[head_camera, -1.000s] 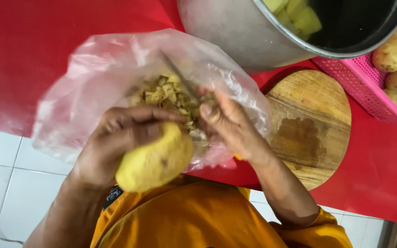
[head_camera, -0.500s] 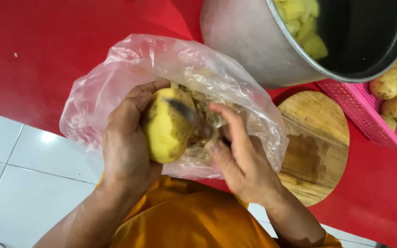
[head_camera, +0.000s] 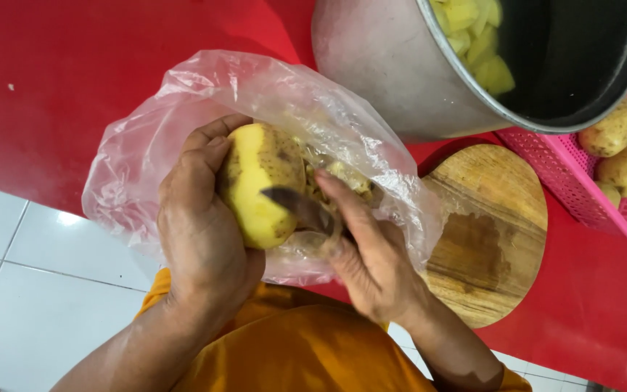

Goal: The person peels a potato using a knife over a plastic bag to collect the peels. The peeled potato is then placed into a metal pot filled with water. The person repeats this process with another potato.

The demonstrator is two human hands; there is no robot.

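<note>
My left hand (head_camera: 201,218) grips a half-peeled yellow potato (head_camera: 263,181), its upper side still speckled with skin. My right hand (head_camera: 368,250) holds a small knife (head_camera: 295,205) whose dark blade lies against the potato's lower right side. Both hands are over a clear plastic bag (head_camera: 183,109) lying on the red table (head_camera: 74,65), with potato peels (head_camera: 350,178) inside it.
A large metal pot (head_camera: 393,65) with cut yellow potato pieces (head_camera: 477,40) stands at the top right. A round wooden cutting board (head_camera: 495,218) lies right of the bag. A pink basket (head_camera: 618,210) at the far right holds unpeeled potatoes (head_camera: 611,131). White floor tiles (head_camera: 30,290) show lower left.
The potato has been turned in my left hand, so more peeled yellow flesh shows. The knife blade is now against its lower side. The view shifted slightly toward the pot.
</note>
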